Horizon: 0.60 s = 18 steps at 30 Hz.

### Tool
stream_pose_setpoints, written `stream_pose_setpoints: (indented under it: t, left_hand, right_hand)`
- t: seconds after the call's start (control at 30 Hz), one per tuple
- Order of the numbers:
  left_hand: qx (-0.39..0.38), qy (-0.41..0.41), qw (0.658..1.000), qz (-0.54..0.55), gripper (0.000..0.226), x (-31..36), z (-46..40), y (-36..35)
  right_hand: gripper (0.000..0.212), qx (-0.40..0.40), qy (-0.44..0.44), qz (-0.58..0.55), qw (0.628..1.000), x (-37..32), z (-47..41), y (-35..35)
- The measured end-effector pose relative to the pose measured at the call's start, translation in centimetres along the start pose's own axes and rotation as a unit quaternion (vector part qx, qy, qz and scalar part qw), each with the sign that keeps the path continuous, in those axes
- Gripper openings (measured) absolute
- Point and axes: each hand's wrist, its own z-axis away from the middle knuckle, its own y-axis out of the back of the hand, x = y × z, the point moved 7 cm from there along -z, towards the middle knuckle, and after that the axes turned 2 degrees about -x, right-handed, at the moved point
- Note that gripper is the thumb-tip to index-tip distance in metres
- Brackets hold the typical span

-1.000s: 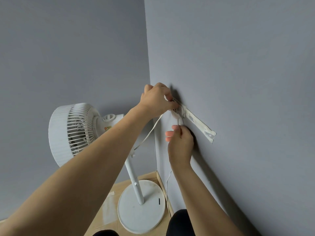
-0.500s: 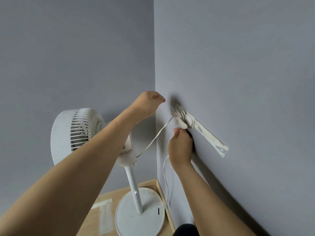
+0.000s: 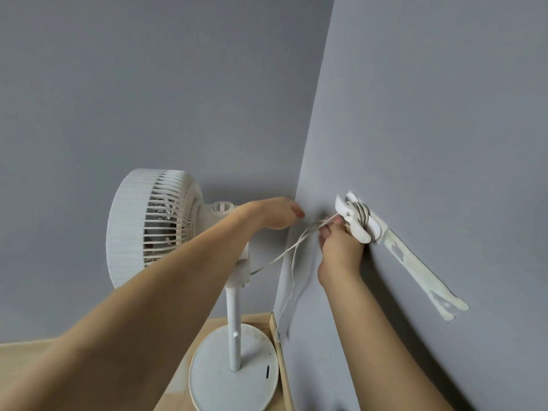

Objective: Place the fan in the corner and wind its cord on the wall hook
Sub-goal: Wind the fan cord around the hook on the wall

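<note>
- My right hand [image 3: 338,247] sits just below the wall hook [image 3: 355,216], fingers curled together and pinching the cord [image 3: 292,250] right where it leaves the hook.
- My left hand [image 3: 274,213] is left of the hook, near the room corner, back of the hand to the camera. Fingers are bent toward the cord strands; I cannot tell whether they actually grip anything.
- Hook is white and two-pronged, with several turns of cord wound round its middle. It's mounted on the right-hand wall [image 3: 444,114].
- From the hook, two cord strands run down-left: one slants to the back of the fan [image 3: 154,226], the other hangs in a loop along the corner down toward the floor [image 3: 35,348].
- A strip of white tape or peeled paint [image 3: 421,274] trails down-right from the hook along the wall.
- Fan stands upright down-left of the hook, in the corner, grille facing left, pole rising from its round base [image 3: 234,378] on the wood floor.
- Base sits beside the skirting strip [image 3: 281,360] under the hook wall.
</note>
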Motion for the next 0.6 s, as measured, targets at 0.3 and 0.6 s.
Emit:
stream_pose_setpoints:
  t: [0.3,0.6]
  left_hand:
    - [-0.049,-0.009,0.994,0.094,0.017,-0.9,-1.6,-0.9]
    - [0.098,-0.035,0.974,0.202,0.016,3.9,-0.2,4.6]
  right_hand:
    - [0.033,-0.016,0.004,-0.101,0.995,0.1,-0.1,-0.7]
    - [0.022,-0.089,-0.114,0.076,0.987,1.4,2.3,-0.7]
